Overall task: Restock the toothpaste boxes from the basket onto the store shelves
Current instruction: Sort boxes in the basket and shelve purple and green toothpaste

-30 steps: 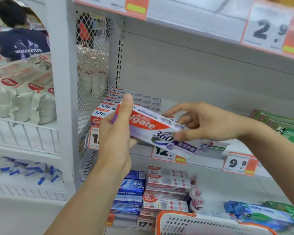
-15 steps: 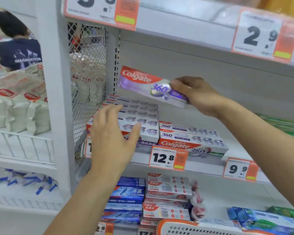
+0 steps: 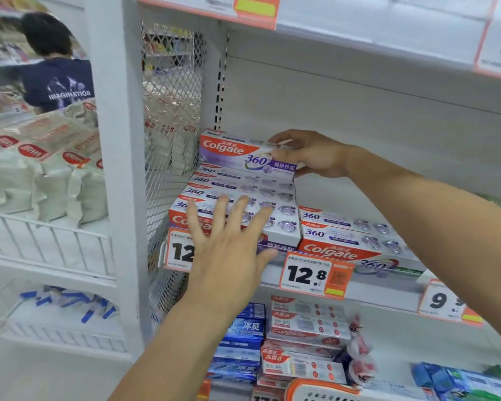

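The right hand point(image 3: 313, 154) pinches the right end of a long white, red and purple Colgate 360 toothpaste box point(image 3: 245, 156), thumb below and fingers curled over its top edge; half a second ago that same box was held up in the air, well above the stock, and now it has come down so that it sits on edge at the back of the left-hand stack of matching purple-and-white toothpaste boxes point(image 3: 243, 198) on the white metal store shelf point(image 3: 368, 290), its printed face turned forward and its left end near the white wire mesh side panel point(image 3: 171, 111); one second ago both hands held it together in front of the shelf. The left hand point(image 3: 229, 244) is released and holds nothing, fingers straight and spread, palm toward the front of that stack; its fingertips overlap the top of the front box, though whether they touch cannot be told; it has risen slightly and spread wider than half a second ago. Just right of the stack lies a lower row of red-and-white Colgate boxes point(image 3: 356, 241); below it hangs an orange-and-white price tag reading 12.8 point(image 3: 315, 274). At the bottom edge shows the orange-and-white rim of a plastic basket point(image 3: 315, 390). A person in a dark shirt point(image 3: 55, 85) stands far left.
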